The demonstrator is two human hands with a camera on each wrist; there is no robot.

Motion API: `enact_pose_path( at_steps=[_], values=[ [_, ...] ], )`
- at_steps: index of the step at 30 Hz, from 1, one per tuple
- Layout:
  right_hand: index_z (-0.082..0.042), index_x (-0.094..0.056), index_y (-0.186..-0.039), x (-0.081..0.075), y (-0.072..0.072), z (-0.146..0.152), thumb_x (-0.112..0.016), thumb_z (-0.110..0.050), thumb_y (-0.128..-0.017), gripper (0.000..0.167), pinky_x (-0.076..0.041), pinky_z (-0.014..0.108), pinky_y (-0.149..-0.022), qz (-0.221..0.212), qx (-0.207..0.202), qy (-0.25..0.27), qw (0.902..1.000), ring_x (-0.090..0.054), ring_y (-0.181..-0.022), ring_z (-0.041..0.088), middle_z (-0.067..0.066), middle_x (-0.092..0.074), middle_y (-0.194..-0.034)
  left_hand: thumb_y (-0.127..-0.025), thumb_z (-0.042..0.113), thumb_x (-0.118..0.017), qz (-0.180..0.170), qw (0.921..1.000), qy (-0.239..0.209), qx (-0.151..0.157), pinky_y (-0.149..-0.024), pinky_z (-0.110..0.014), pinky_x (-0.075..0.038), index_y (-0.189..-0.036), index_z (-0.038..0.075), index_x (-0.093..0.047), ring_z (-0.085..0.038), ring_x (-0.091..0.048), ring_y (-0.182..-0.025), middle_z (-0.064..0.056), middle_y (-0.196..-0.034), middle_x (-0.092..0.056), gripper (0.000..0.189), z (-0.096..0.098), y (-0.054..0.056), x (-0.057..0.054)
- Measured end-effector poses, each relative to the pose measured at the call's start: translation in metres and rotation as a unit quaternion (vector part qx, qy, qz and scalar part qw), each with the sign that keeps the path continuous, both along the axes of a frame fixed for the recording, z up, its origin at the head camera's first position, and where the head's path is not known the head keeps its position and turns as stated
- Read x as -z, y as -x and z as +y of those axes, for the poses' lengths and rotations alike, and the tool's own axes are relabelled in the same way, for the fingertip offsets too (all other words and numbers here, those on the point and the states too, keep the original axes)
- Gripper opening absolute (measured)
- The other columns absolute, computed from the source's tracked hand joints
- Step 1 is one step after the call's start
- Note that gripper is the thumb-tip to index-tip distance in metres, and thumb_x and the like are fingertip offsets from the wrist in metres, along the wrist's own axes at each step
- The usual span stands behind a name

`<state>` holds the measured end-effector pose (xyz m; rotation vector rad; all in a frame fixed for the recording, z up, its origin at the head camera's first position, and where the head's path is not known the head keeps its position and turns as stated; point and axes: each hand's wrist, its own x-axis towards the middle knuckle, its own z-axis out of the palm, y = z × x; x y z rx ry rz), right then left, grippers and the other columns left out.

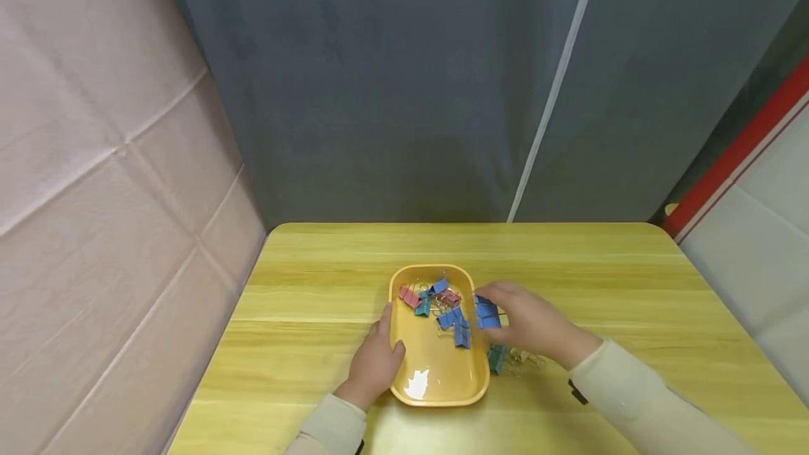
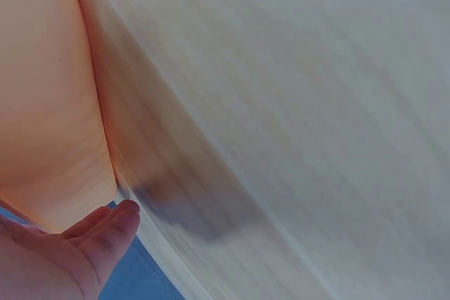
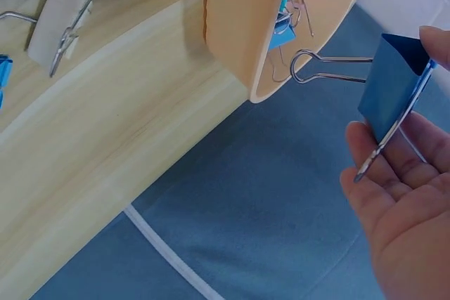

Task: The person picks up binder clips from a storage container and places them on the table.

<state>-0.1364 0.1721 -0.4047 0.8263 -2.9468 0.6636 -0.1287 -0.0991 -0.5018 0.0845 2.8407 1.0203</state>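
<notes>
My right hand (image 1: 537, 319) holds a large blue binder clip (image 3: 394, 86) between thumb and fingers, just beside the right rim of a yellow plastic tray (image 1: 432, 378). One wire handle of the clip sticks out from the grip. Along the tray's left wall rests my left hand (image 1: 374, 362), fingers extended on the outside and thumb at the rim; in the left wrist view its fingertips reach the tray wall (image 2: 49, 103). Inside the tray, toward the far end, lie several smaller clips, among them a pink clip (image 1: 410, 297), a teal clip (image 1: 423, 305) and a blue clip (image 1: 462, 334).
On the wooden table (image 1: 303, 343), right of the tray, lie a green binder clip (image 1: 496, 359) and a pale binder clip (image 3: 63, 15), partly under my right hand in the head view. A dark curtain (image 1: 392, 90) hangs behind the table's far edge.
</notes>
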Motion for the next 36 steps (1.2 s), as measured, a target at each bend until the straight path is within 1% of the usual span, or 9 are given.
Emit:
enact_pose_path(
  at_steps=[4,8,15,19,25,33,36],
  values=[
    [-0.002,-0.059,-0.127,0.001,-0.001,0.005,-0.078,-0.025,-0.079,0.057,-0.051,0.044,-0.091,-0.010,0.018,0.008,0.9997,-0.060,-0.109,0.026,0.010,-0.062,-0.121,-0.094,0.023,-0.054,0.002,1.0000,0.003,0.001,-0.090,-0.057,-0.048,-0.154,0.009,-0.021,-0.045,-0.054,-0.117,-0.028,-0.142,-0.042,0.070,0.000,0.000,0.000],
    [0.000,-0.058,-0.128,0.001,-0.003,0.010,-0.079,-0.026,-0.079,0.060,-0.052,0.044,-0.090,-0.011,0.033,0.007,0.9994,-0.061,-0.107,0.028,0.013,-0.062,-0.122,-0.094,0.022,-0.055,0.004,1.0000,0.008,0.003,-0.090,-0.057,-0.048,-0.154,0.008,-0.021,-0.046,-0.053,-0.117,-0.028,-0.142,-0.043,0.070,0.001,0.002,0.001],
    [0.002,-0.057,-0.128,0.000,-0.001,0.021,-0.079,-0.021,-0.079,0.059,-0.052,0.047,-0.090,0.010,0.046,-0.013,0.9988,-0.061,-0.107,0.032,0.017,-0.062,-0.121,-0.095,0.023,-0.054,0.003,1.0000,0.009,0.002,-0.091,-0.057,-0.047,-0.154,0.009,-0.020,-0.047,-0.053,-0.117,-0.029,-0.142,-0.042,0.070,0.000,0.004,0.002],
    [0.003,-0.056,-0.129,-0.001,0.000,0.027,-0.078,-0.021,-0.079,0.060,-0.052,0.048,-0.089,0.011,0.053,-0.015,0.9984,-0.061,-0.107,0.034,0.019,-0.061,-0.122,-0.094,0.022,-0.055,0.006,0.9999,0.010,-0.001,-0.091,-0.057,-0.047,-0.154,0.009,-0.020,-0.046,-0.053,-0.117,-0.028,-0.142,-0.042,0.070,-0.001,0.005,0.002],
    [0.004,-0.057,-0.127,-0.001,0.000,0.036,-0.077,-0.019,-0.078,0.057,-0.053,0.047,-0.086,0.017,0.064,-0.015,0.9977,-0.061,-0.104,0.032,0.019,-0.062,-0.120,-0.094,0.021,-0.055,0.009,0.9999,0.010,-0.003,-0.089,-0.057,-0.048,-0.154,0.008,-0.021,-0.046,-0.054,-0.115,-0.029,-0.141,-0.043,0.070,-0.001,0.007,0.000],
    [0.004,-0.056,-0.128,-0.005,-0.001,0.043,-0.077,-0.020,-0.079,0.059,-0.048,0.054,-0.092,0.007,0.074,-0.014,0.9971,-0.057,-0.112,0.041,0.023,-0.059,-0.124,-0.094,0.022,-0.054,0.010,0.9999,0.008,-0.008,-0.088,-0.056,-0.049,-0.154,0.009,-0.020,-0.046,-0.056,-0.113,-0.028,-0.142,-0.043,0.070,-0.003,0.009,0.001],
    [0.004,-0.056,-0.129,-0.006,-0.001,0.046,-0.077,-0.020,-0.080,0.059,-0.048,0.054,-0.093,0.000,0.082,-0.011,0.9965,-0.057,-0.113,0.041,0.024,-0.058,-0.126,-0.094,0.022,-0.054,0.008,0.9999,0.004,-0.009,-0.089,-0.057,-0.048,-0.154,0.009,-0.020,-0.046,-0.055,-0.114,-0.028,-0.142,-0.043,0.070,-0.004,0.009,0.001]
  ],
)
